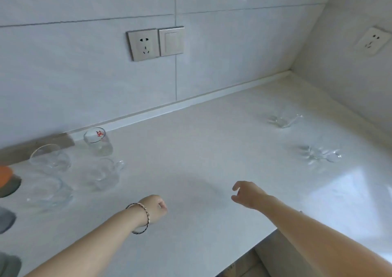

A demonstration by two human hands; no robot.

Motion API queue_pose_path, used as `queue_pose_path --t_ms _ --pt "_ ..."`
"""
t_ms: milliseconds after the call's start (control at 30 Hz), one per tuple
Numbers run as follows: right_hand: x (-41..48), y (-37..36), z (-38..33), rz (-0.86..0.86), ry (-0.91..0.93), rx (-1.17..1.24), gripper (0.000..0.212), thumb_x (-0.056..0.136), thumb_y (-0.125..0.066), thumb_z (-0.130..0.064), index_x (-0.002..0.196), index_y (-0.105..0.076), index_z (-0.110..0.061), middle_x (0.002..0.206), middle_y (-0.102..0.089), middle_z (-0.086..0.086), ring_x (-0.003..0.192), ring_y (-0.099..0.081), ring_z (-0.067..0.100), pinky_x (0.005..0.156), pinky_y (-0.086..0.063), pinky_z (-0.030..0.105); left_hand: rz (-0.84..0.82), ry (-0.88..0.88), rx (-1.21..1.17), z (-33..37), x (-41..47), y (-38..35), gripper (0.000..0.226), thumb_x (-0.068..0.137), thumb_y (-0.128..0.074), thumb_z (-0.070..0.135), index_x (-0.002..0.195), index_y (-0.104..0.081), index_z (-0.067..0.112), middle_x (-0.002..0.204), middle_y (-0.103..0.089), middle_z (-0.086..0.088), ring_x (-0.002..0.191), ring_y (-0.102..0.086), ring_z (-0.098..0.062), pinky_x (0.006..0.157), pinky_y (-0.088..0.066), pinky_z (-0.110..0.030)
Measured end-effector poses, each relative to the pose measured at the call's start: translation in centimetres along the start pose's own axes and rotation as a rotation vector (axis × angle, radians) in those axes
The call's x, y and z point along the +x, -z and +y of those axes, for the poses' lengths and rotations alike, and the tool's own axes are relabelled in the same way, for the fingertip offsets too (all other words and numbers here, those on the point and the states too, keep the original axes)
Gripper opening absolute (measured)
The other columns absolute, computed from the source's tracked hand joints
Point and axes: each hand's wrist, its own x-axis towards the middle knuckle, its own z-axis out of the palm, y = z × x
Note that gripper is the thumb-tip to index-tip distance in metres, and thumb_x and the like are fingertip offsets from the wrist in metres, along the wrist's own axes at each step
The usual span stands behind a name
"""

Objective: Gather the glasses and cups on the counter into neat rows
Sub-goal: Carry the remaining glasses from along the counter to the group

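Head view: left hand [156, 207] curled into an empty fist, right hand [247, 194] loosely spread and empty, both over the white counter [201, 149]. Red-printed glass [98, 141] and handled glass cup [104, 174] stand grouped at left. Far glass cup [282, 120] and near glass cup [320, 154] sit well apart at right.

Pale tiled wall [84, 68] with grey grout lines. Mounted on it side by side, touching: a silver five-hole socket [143, 45], left, and a silver rocker switch [171, 41], right. A white socket [372, 41] on the adjoining right wall. A pale upstand strip [212, 93] runs along the wall's foot. At the left edge, a cropped orange object [5, 176] over a dark grey-green one [12, 186]; both unidentifiable.
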Motion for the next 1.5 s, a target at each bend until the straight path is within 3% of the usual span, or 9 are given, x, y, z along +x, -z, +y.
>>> queue_pose_path --t_ms 267,433,533,633,800,1067,1233,1400,1500 --pt "5.8 11.7 16.5 0.1 -0.06 0.059 0.044 0.09 -0.055 -0.028 0.133 -0.047 -0.02 0.127 -0.058 0.004 0.117 -0.055 0.021 0.096 -0.043 0.028 -0.051 -0.032 0.03 18.6 9.0 -2.8 0.012 0.092 -0.043 0.02 0.085 -0.052 0.019 0.083 -0.056 0.0 0.081 -0.052 -0.018 0.073 -0.038 -0.02" --pt "9.3 18.1 23.4 0.448 -0.059 -0.011 0.058 0.087 -0.06 -0.027 0.14 -0.039 -0.019 0.142 -0.037 0.009 0.133 -0.034 0.027 0.106 -0.033 0.036 -0.081 -0.018 -0.01 25.3 12.8 -4.4 0.021 0.089 -0.046 0.023 0.07 -0.048 0.028 0.073 -0.055 0.007 0.078 -0.057 -0.02 0.069 -0.041 -0.022" --pt "11.3 20.3 26.2 0.393 -0.177 -0.091 0.081 0.08 -0.068 -0.037 0.147 -0.024 -0.024 0.15 -0.023 0.011 0.135 -0.027 0.034 0.11 -0.029 0.039 -0.091 -0.004 0.003 27.1 14.3 -4.9 0.025 0.088 -0.046 0.023 0.065 -0.047 0.03 0.076 -0.058 0.005 0.078 -0.058 -0.019 0.069 -0.042 -0.022" --pt "13.0 20.8 28.5 0.272 -0.268 -0.024 0.09 0.077 -0.07 -0.041 0.148 -0.017 -0.027 0.146 -0.027 0.014 0.127 -0.039 0.038 0.104 -0.037 0.042 -0.088 0.034 0.0 27.5 15.2 -4.9 0.024 0.087 -0.047 0.023 0.064 -0.048 0.029 0.072 -0.057 0.007 0.076 -0.058 -0.019 0.065 -0.042 -0.022" --pt "13.7 20.8 29.5 0.287 -0.226 0.099 0.086 0.072 -0.076 -0.032 0.143 -0.028 -0.027 0.13 -0.038 0.016 0.107 -0.057 0.038 0.086 -0.052 0.039 -0.069 0.087 -0.042 26.8 15.9 -4.3 0.024 0.086 -0.047 0.02 0.065 -0.049 0.029 0.069 -0.056 0.008 0.073 -0.058 -0.017 0.06 -0.042 -0.021" --pt "11.7 19.4 23.0 0.268 -0.049 -0.061 0.082 0.067 -0.075 -0.048 0.136 -0.034 -0.031 0.12 -0.043 0.008 0.097 -0.061 0.03 0.074 -0.05 0.029 -0.058 0.154 -0.158 23.4 14.0 -4.0 0.022 0.084 -0.046 0.017 0.065 -0.051 0.027 0.07 -0.059 0.006 0.075 -0.06 -0.019 0.084 -0.053 -0.031" --pt "9.2 15.8 13.3 0.179 0.155 -0.09 0.082 0.065 -0.071 -0.057 0.134 -0.033 -0.034 0.119 -0.044 0.004 0.094 -0.063 0.026 0.072 -0.047 0.027 -0.014 0.2 -0.209 18.6 10.5 -3.2 0.023 0.086 -0.044 0.017 0.065 -0.049 0.025 0.064 -0.054 0.009 0.076 -0.055 -0.019 0.067 -0.041 -0.023" --pt "5.7 10.3 1.8 0.077 0.375 -0.18 0.081 0.065 -0.071 -0.056 0.133 -0.032 -0.037 0.12 -0.043 0.001 0.086 -0.06 0.021 0.071 -0.045 0.025 0.051 0.258 -0.329 10.4 5.4 -3.0 0.013 0.085 -0.043 0.018 0.076 -0.053 0.021 0.065 -0.052 0.011 0.079 -0.052 -0.019 0.064 -0.039 -0.022" --pt "3.4 6.6 -5.0 0.041 0.473 -0.213 0.081 0.065 -0.071 -0.055 0.134 -0.032 -0.037 0.121 -0.043 0.001 0.094 -0.062 0.023 0.073 -0.045 0.025 0.086 0.305 -0.377 4.2 1.8 -3.0 0.014 0.086 -0.043 0.017 0.076 -0.053 0.021 0.066 -0.051 0.013 0.081 -0.052 -0.018 0.07 -0.038 -0.022"
